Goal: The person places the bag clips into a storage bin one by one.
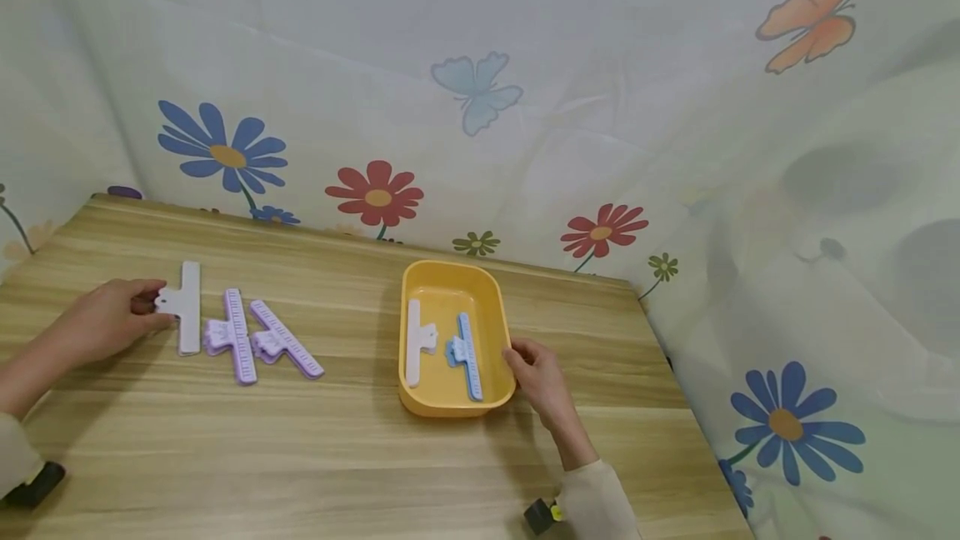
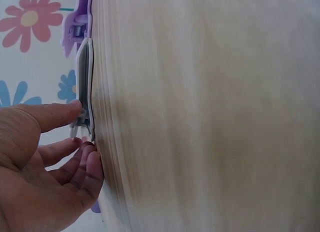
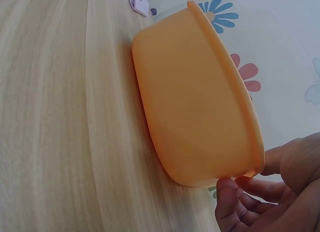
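At the left of the table, my left hand (image 1: pixel 108 322) pinches the handle of a white bag clip (image 1: pixel 191 315) between thumb and fingers. From the left wrist view, the thumb lies on one side of the clip's handle (image 2: pixel 82 114), with the fingertips close below it. My right hand (image 1: pixel 542 380) grips the right rim of a yellow plastic bin (image 1: pixel 453 408), thumb over the edge and fingers outside. Inside the bin lie a pale pinkish-white clip (image 1: pixel 414 344) and a blue clip (image 1: pixel 470 357), apart from each other.
Two purple clips lie just right of the white one: an upright one (image 1: pixel 240 340) and a slanted one (image 1: pixel 292 344). The wooden table (image 1: pixel 337 457) meets a curtain (image 1: pixel 360 90) printed with flowers and butterflies along its back edge.
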The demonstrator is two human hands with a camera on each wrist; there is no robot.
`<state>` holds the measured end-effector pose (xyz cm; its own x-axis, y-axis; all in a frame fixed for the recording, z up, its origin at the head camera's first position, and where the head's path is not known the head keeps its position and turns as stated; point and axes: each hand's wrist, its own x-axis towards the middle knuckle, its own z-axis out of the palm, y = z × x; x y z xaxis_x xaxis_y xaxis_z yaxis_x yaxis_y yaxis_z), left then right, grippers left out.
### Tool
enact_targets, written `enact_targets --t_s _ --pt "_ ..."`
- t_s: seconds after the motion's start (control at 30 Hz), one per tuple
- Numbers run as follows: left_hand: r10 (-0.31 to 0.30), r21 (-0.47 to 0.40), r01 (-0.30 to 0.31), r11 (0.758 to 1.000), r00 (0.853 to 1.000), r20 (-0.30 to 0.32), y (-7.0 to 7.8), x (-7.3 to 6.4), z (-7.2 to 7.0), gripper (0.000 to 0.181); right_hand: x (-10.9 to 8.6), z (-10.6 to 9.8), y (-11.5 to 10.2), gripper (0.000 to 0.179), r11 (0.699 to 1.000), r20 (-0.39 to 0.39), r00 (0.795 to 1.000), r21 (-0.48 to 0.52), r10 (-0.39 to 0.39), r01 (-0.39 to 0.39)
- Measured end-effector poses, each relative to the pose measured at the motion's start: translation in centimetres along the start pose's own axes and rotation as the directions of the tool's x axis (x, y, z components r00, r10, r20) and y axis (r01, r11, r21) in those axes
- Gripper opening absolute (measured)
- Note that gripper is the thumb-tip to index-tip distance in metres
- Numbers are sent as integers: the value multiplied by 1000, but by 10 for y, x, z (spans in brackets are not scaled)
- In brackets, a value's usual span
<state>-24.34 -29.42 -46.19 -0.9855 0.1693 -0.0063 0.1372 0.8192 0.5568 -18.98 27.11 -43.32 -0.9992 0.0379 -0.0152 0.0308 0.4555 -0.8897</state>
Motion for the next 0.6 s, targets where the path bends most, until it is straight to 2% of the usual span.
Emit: enact_targets --t_s 0.3,0.6 --pt "9 6 -9 1000 1000 6 -2 2 1 65 2 0 1 32 1000 7 1000 5 0 0" --pt "-13 -18 13 1000 1000 -3 0 0 2 66 -1 -1 -2 31 1000 1 1000 13 -10 10"
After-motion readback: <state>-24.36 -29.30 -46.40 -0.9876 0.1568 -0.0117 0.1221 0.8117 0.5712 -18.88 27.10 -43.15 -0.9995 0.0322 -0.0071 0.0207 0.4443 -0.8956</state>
